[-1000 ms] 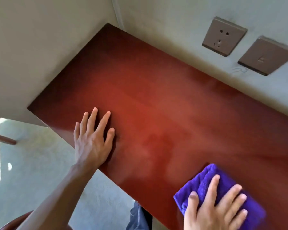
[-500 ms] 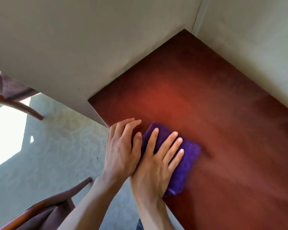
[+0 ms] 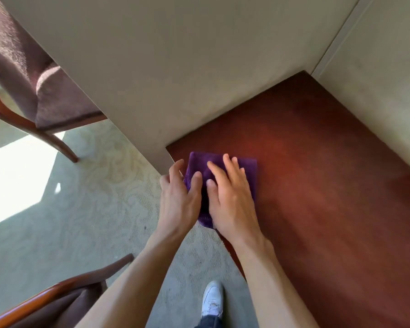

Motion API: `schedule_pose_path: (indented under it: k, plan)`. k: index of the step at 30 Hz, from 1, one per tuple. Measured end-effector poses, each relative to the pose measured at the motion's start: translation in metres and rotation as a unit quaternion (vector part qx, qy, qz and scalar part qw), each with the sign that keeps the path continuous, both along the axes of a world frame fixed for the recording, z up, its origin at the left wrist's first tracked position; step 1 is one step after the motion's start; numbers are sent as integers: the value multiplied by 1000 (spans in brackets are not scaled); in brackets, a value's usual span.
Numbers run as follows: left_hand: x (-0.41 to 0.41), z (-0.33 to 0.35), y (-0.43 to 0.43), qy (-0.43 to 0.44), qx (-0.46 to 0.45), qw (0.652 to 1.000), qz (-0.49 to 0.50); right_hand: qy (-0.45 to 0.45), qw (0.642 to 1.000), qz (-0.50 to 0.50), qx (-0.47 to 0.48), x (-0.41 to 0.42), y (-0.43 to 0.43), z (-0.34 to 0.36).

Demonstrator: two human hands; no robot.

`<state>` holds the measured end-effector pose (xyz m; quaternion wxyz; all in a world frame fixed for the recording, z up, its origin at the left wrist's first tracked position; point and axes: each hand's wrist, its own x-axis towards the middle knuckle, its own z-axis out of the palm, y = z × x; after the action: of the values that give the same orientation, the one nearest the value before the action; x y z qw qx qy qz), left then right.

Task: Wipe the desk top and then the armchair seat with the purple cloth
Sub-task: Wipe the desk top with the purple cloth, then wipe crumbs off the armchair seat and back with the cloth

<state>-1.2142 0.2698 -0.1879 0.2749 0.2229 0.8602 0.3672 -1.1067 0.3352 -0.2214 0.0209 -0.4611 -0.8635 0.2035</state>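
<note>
The right hand (image 3: 232, 204) lies flat on the purple cloth (image 3: 246, 171), fingers straight, pressing it down. The left hand (image 3: 180, 204) sits at the cloth's left edge with bent fingers and its thumb on the cloth; I cannot tell if it grips. The cloth is on the near left corner of the red-brown desk top (image 3: 317, 185). An armchair (image 3: 57, 301) stands on the carpet (image 3: 81, 209) nearby.
</note>
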Motion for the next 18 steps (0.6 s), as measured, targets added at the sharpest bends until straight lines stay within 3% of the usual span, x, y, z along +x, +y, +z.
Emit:
schedule_pose_path:
  k: [2, 6, 8, 12, 18]
  plan:
    - [3, -3, 0, -9, -34, 999, -26, 85, 994, -56, 26, 9, 8, 9]
    - [-4, 9, 2, -62, -37, 997, -36, -60, 997, -32, -36, 18, 39, 38]
    - [-6, 24, -4, -64, -24, 996, -57, -88, 995, -13, -42, 17, 49, 56]
    - [-12, 64, -36, -60, 47, 994, -74, 21, 995, 12, -101, 20, 44, 96]
    - [-28, 132, -140, 75, 56, 996, -1, 191, 968, 49, -157, -21, -39, 158]
